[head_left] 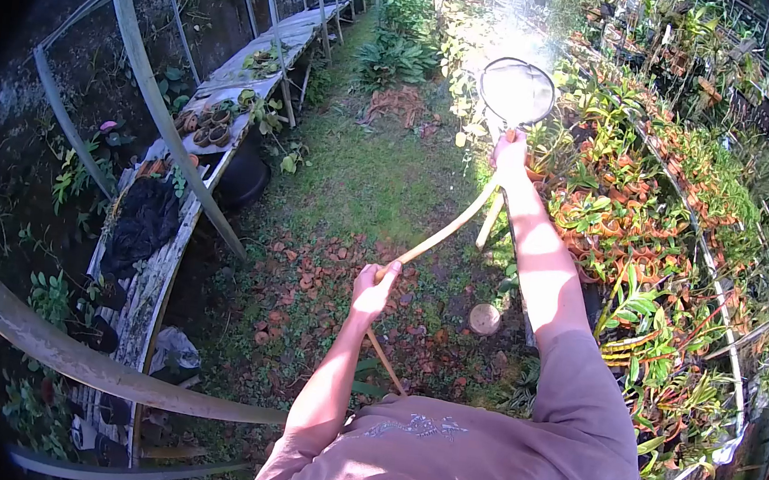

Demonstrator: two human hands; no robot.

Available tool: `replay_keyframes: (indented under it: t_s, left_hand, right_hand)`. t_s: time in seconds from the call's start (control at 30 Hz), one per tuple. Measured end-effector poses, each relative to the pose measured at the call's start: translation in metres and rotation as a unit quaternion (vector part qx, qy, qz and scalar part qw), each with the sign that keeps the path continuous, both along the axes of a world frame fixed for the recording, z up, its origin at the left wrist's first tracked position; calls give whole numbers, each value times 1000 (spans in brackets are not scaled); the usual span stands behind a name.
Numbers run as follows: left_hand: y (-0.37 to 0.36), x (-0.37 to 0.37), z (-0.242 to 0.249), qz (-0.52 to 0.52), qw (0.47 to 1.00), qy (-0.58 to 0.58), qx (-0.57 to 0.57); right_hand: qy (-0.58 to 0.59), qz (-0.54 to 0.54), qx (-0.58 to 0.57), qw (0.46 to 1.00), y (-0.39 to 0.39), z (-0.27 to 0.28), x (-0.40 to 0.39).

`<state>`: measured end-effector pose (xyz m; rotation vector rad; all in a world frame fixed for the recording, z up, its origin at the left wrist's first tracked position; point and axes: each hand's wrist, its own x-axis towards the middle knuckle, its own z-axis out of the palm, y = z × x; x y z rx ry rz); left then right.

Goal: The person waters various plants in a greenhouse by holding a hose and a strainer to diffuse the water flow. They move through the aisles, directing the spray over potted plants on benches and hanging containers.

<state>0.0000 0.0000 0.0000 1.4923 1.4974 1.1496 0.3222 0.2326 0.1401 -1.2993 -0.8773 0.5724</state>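
My left hand is closed round a tan hose at the middle of the view, low in front of my body. The hose runs up and to the right from it to my right hand, which is stretched far forward and closed round the hose end. Just beyond my right hand is a round, dark-rimmed spray head, bright with glare. Water spray shows above it, over the plants. Another stretch of hose hangs below my left hand toward the ground.
A long wooden bench on the left holds small pots and a dark cloth. Curved poles stand beside it. Rows of potted plants fill the right. Grass and a round pale object lie between.
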Motion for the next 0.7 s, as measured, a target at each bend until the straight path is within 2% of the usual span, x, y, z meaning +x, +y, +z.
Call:
replay_keyframes:
  t_s: [0.07,0.1,0.13,0.2,0.27,0.33,0.37,0.4,0.43,0.47,0.57,0.6,0.7]
  left_hand:
    - [-3,-5,-4,-3,1000,3,-29]
    - [-4,-8,-2,-5,999,22,-32]
    - [-7,-2,-1,-7,999,24,-30]
    - [-11,3,-8,-7,1000,17,-19]
    - [-18,0,-19,-12,1000,19,-10]
    - [-29,0,-23,-20,999,11,-35]
    - [-34,-1,-25,-24,997,67,11]
    - [-38,-3,-25,-27,997,66,-10]
    - [-44,-6,-26,-29,997,64,-33]
    - [-50,-10,-26,-32,996,61,-48]
    - [-69,-19,-19,-39,993,53,-95]
    - [-78,-19,-12,-41,991,54,-112]
    - [-98,-26,-9,-45,985,66,-150]
  right_hand:
    - [64,-61,3,996,-15,-8,-8]
    - [216,15,8,976,-5,-36,9]
    - [346,93,17,933,13,-71,45]
    - [450,190,19,873,14,-85,58]
    - [417,227,12,880,-31,-76,41]
    - [299,124,15,946,-45,-88,27]
    - [237,71,17,969,-49,-95,20]
    - [364,160,40,917,-50,-110,24]
    - [480,243,60,840,-48,-136,38]
    - [585,319,77,742,-48,-157,44]
    - [369,189,39,909,-64,-183,30]
    - [346,174,26,922,-79,-176,25]
    - [463,183,88,863,-99,-193,20]
